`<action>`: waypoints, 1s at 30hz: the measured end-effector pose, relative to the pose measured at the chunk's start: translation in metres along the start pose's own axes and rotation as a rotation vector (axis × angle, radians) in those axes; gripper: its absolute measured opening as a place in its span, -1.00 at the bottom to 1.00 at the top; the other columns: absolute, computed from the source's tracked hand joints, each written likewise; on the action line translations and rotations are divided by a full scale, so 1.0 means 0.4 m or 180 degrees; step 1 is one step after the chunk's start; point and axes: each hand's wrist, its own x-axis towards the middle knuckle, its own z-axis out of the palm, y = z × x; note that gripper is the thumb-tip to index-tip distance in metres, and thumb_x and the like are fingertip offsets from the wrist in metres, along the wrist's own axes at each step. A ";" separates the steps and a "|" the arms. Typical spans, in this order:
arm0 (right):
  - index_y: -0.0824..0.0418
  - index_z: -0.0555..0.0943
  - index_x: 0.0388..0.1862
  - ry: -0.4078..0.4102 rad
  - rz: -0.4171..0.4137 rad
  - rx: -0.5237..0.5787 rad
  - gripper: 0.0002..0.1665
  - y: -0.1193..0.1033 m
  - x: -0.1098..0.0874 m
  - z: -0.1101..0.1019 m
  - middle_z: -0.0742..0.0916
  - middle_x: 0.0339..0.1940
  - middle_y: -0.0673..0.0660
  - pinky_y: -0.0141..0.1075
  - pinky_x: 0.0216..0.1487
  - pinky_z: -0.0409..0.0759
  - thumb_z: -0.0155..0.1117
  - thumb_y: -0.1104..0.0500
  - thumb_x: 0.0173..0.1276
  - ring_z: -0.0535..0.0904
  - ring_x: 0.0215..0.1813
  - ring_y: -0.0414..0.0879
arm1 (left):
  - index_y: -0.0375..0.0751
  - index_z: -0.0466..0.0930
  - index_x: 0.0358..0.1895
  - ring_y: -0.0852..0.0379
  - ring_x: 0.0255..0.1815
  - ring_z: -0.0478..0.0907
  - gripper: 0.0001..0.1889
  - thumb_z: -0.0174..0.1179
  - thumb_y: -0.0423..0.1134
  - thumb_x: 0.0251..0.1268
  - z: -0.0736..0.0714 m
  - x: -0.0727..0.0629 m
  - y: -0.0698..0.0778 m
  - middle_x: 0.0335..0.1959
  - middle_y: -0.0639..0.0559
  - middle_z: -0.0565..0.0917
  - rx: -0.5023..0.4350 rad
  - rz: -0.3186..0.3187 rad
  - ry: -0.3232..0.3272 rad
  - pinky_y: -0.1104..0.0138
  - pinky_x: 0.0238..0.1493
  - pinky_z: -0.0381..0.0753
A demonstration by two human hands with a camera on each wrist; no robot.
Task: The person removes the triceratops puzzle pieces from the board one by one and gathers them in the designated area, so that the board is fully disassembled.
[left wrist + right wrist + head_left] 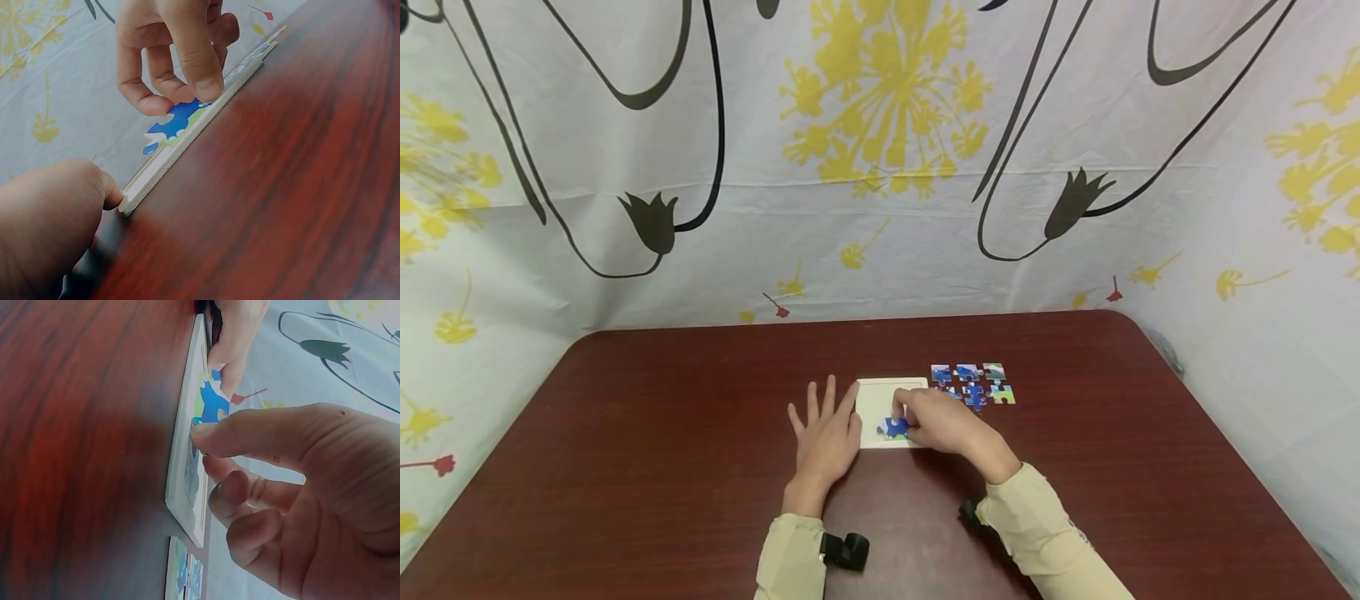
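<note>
A blue, white and green jigsaw piece [895, 428] is pinched between the thumb and fingers of my right hand [942, 421], low over the white puzzle tray [872, 392]. In the left wrist view the jigsaw piece [178, 125] tilts above the tray's near rim. My left hand [827, 437] lies with spread, straight fingers at the left edge of the tray, index finger and thumb against its side. The right wrist view shows the thumb tip on the piece's edge, close above the tray [178, 481].
Several loose jigsaw pieces [973, 383] lie in two rows just right of the tray, partly behind my right hand. The dark red wooden table [700, 433] meets a patterned cloth [880, 275] along its far edge. Each sleeve carries a black wrist camera [846, 551].
</note>
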 end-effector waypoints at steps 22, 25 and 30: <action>0.17 0.52 -0.35 0.0091 -0.0023 0.0173 -0.73 0.013 0.000 -0.007 0.50 -0.58 -0.08 -0.36 -0.48 0.39 0.39 0.31 -0.03 0.35 -0.54 -0.22 | 0.03 0.24 0.40 -0.24 0.45 -0.23 -0.51 -0.16 -0.11 0.41 0.004 -0.001 -0.001 0.45 -0.17 0.06 -0.0020 0.0000 0.0005 -0.27 0.23 -0.39; 0.16 0.51 -0.35 0.0125 0.0051 0.0246 -0.73 0.015 -0.005 -0.021 0.53 -0.54 -0.06 -0.37 -0.49 0.37 0.38 0.32 -0.03 0.33 -0.55 -0.22 | 0.02 0.25 0.39 -0.25 0.45 -0.22 -0.50 -0.16 -0.11 0.41 0.003 -0.001 -0.001 0.45 -0.18 0.06 -0.0032 0.0019 0.0014 -0.28 0.23 -0.38; 0.17 0.49 -0.37 0.0262 0.0099 0.0323 -0.74 0.022 -0.017 -0.059 0.55 -0.53 -0.03 -0.37 -0.49 0.36 0.34 0.32 -0.05 0.31 -0.57 -0.23 | 0.04 0.23 0.40 -0.23 0.45 -0.23 -0.51 -0.17 -0.11 0.41 0.001 0.000 -0.002 0.45 -0.16 0.06 -0.0031 0.0011 0.0017 -0.26 0.24 -0.40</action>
